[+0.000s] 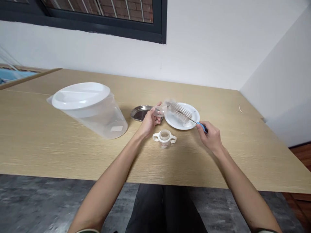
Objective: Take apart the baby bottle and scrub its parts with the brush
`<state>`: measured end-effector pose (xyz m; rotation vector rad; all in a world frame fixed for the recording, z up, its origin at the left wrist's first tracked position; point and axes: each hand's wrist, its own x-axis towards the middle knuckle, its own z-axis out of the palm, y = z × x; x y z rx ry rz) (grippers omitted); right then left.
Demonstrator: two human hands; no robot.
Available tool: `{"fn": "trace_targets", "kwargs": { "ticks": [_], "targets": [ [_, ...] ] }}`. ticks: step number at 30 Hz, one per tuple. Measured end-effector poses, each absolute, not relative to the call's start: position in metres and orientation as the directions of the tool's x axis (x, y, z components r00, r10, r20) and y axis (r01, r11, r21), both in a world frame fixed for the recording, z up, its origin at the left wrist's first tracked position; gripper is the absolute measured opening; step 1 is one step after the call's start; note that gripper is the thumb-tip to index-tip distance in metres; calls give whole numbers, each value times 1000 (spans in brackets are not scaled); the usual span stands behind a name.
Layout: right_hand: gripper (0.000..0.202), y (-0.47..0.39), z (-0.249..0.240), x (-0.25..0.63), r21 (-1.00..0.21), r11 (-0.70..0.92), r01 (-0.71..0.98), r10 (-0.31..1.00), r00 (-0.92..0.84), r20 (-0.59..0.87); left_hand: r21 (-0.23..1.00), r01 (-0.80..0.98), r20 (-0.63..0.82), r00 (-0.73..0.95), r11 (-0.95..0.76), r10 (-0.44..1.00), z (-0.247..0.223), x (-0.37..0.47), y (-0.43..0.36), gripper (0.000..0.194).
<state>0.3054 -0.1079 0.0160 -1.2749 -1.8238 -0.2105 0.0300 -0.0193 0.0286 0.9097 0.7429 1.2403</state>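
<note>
My left hand is closed round a small clear, dome-shaped cap, tipped on its side with its opening towards the right. My right hand grips the blue handle of a bottle brush. The brush's pale bristles slant up to the left above a white plate. Its blurred tip is at the mouth of the cap; whether it reaches inside I cannot tell. Between my hands, nearer to me, a small clear baby bottle with a white two-handled ring stands upright, its top uncovered.
A large translucent pitcher with a white lid stands on the left of the wooden table. Behind my left hand lies a shiny metal tray. A thin pale strip rests at the far right. A wall with a window borders the back.
</note>
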Motion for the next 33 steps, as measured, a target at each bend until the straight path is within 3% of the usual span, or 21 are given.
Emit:
{"fn": "trace_targets", "kwargs": {
  "ticks": [8, 19, 27, 33],
  "targets": [
    [22, -107, 16, 309, -305, 508, 805, 633, -109, 766, 941, -339, 69, 167, -8, 984, 20, 26, -15, 35],
    [27, -104, 13, 310, -338, 448, 828, 660, -51, 750, 860, -508, 84, 235, 49, 968, 24, 27, -23, 50],
    [33, -104, 12, 309, -361, 405, 840, 732, -61, 679, 864, -501, 70, 232, 58, 970, 23, 24, -18, 51],
    [29, -106, 14, 310, -367, 437, 821, 690, -44, 722, 909, -414, 119, 156, -45, 981, 15, 20, -10, 64]
  ]
}}
